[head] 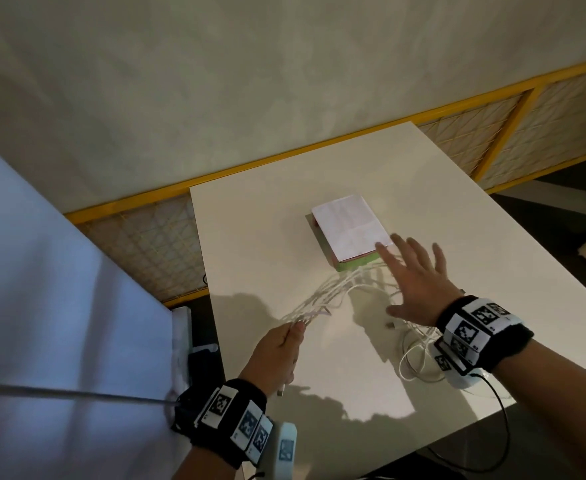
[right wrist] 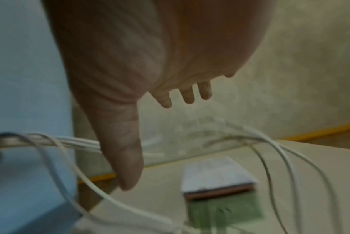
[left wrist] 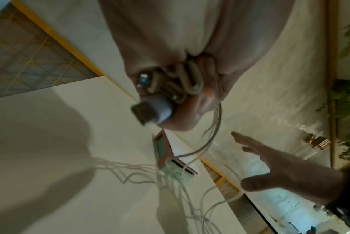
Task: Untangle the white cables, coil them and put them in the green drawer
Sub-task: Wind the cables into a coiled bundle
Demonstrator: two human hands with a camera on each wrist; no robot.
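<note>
A tangle of white cables lies on the white table, strung from my left hand toward the green drawer. My left hand grips a folded bunch of cable with a plug end sticking out. My right hand hovers flat above the strands, fingers spread, holding nothing; its fingers show straight in the right wrist view. The green drawer sits under a small box topped with white paper. More cable loops lie beneath my right wrist.
A pale blue panel stands at the left of the table. A yellow-framed mesh barrier runs behind it. The table's near edge is close to my arms. A black wire hangs off the right wrist band.
</note>
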